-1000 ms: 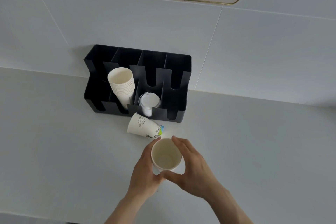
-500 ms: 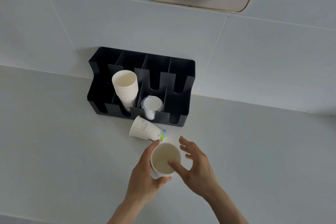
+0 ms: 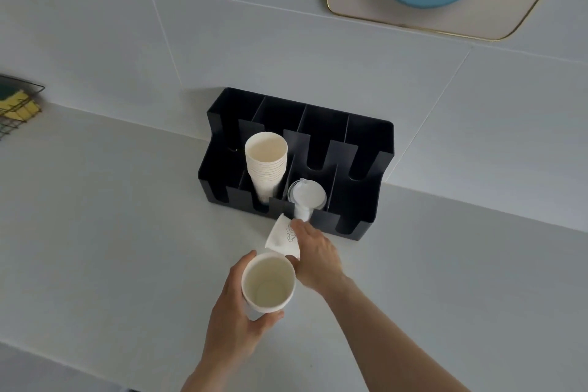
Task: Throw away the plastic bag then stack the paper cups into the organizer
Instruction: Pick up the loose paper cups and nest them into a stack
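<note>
nearest, the left hand (image 3: pixel 235 312) has its grip closed around an upright paper cup (image 3: pixel 269 285), open mouth up, pale and empty inside. just beyond this grip, the right hand (image 3: pixel 313 256) is closed on a second paper cup with a printed drawing (image 3: pixel 283 237), tilted, just in front of the organizer. no plastic bag is visible, so i judge that part done. beyond the right grip, on the counter (image 3: pixel 111 232), the black organizer (image 3: pixel 369 143) already holds a stack of cups (image 3: pixel 266 165) in its second compartment from the left. these two cups remain.
</note>
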